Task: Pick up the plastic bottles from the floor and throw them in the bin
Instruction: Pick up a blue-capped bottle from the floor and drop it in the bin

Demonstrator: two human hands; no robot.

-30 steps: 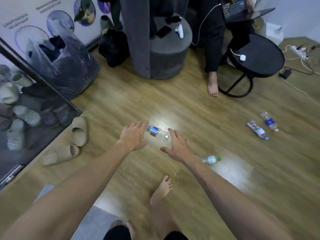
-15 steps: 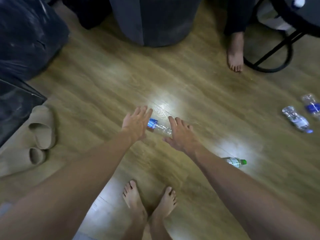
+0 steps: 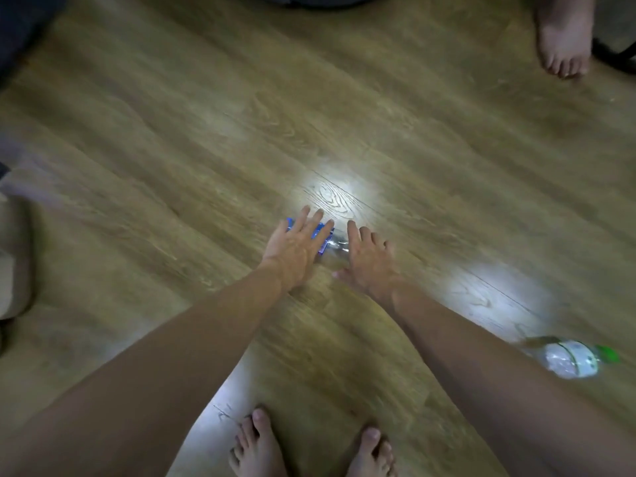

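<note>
Left hand [image 3: 294, 247] flat, fingers straight, over the blue-label bottle [image 3: 330, 243]; contact likely, blur prevents certainty. Right hand [image 3: 370, 261] spread loosely at the bottle's other end, holding nothing. Bottle lies sideways on the floor [image 3: 172, 149], long axis spanning both hands; left nearer.

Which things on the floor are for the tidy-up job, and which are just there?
For the job:
blue-label bottle, under both hands
green-cap bottle, lying on its side
left hand
right hand

Just there:
beige slipper
another person's foot
</note>
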